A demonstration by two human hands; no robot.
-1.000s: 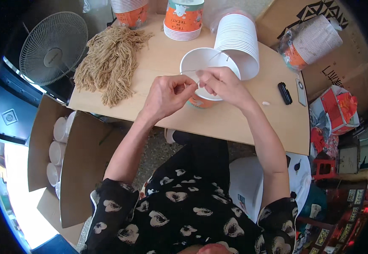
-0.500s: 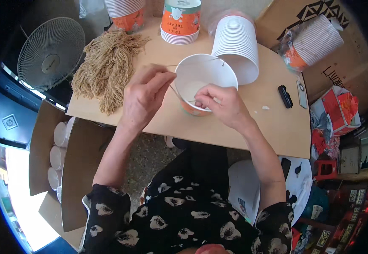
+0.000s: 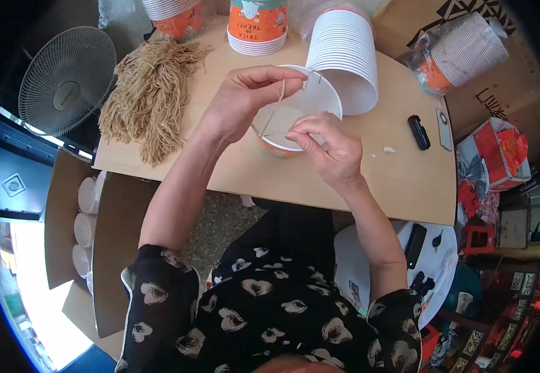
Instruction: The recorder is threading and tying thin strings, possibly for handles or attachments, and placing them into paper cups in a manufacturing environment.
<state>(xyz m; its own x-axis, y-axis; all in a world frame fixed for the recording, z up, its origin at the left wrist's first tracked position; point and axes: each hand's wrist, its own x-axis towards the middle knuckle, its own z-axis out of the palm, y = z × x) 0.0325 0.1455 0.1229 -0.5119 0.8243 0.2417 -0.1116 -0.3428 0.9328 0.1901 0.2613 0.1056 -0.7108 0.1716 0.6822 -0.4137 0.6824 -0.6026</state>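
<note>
A white-lined paper bucket [image 3: 326, 99] with an orange outside stands on the tabletop in front of me. A thin beige cord [image 3: 269, 120] passes through its far rim and hangs in a loop across its mouth. At that far rim, my left hand [image 3: 254, 98] pinches the cord between thumb and fingers. Over the near right part of the mouth, my right hand [image 3: 329, 146] has its thumb and forefinger closed on another length of the cord. My right fingertips hide the cord's end.
A heap of tan cords [image 3: 149, 102] lies at the table's left. Behind the bucket are a stack of white buckets on its side [image 3: 343, 46] and an upright orange bucket stack [image 3: 257, 28]. A black object [image 3: 418, 132] lies at right. A fan [image 3: 67, 81] stands far left.
My left hand has moved right and up to the bucket's far rim, drawing the cord along. My right hand has shifted slightly, still pinching. The whole view has shifted a little.
</note>
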